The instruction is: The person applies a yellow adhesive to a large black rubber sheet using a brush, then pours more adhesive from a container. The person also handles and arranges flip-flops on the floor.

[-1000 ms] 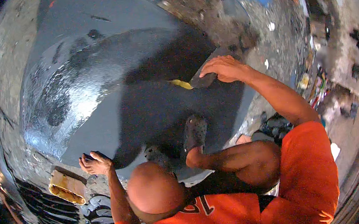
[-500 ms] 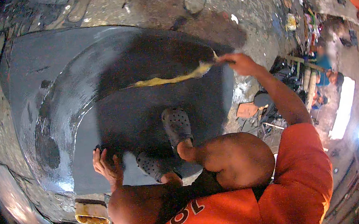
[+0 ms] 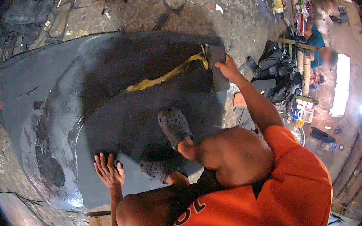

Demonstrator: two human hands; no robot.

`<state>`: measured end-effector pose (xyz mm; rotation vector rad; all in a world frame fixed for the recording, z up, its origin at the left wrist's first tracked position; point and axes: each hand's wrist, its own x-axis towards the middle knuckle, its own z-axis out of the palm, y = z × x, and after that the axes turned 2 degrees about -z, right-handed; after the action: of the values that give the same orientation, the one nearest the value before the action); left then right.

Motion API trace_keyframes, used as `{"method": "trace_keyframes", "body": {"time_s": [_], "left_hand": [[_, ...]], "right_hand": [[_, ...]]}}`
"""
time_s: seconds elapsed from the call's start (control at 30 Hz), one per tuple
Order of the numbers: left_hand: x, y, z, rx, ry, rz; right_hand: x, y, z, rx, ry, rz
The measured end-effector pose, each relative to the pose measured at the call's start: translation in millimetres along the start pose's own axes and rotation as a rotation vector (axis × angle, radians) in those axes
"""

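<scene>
Splaying on smooth grey sheeting [image 3: 120,129], the left hand [image 3: 110,171] lies apart from the right hand [image 3: 228,69], clamped on a flat rectangle [image 3: 216,54].

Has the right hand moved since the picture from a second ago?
Yes. Judged against the dark grey sheet, the right hand has shifted rightward, from over the sheet to its right edge, gripping a flat dark piece.

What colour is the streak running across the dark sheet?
The streak is mustard yellow, clearest in the head view.
</scene>
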<state>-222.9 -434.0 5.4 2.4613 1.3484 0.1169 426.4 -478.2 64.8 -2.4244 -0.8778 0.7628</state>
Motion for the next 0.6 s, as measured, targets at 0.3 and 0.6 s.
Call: {"method": "trace_keyframes", "body": {"time_s": [0.3, 0.6], "left_hand": [[4.1, 0.1, -6.0, -0.057, -0.018, -0.020], [-3.9, -2.0, -15.4, -0.147, -0.019, -0.083]], "right_hand": [[47.7, -154.6, 123.6, -0.180, 0.083, 0.066], [36.5, -314.0, 223.4, -0.168, -0.170, -0.128]]}}
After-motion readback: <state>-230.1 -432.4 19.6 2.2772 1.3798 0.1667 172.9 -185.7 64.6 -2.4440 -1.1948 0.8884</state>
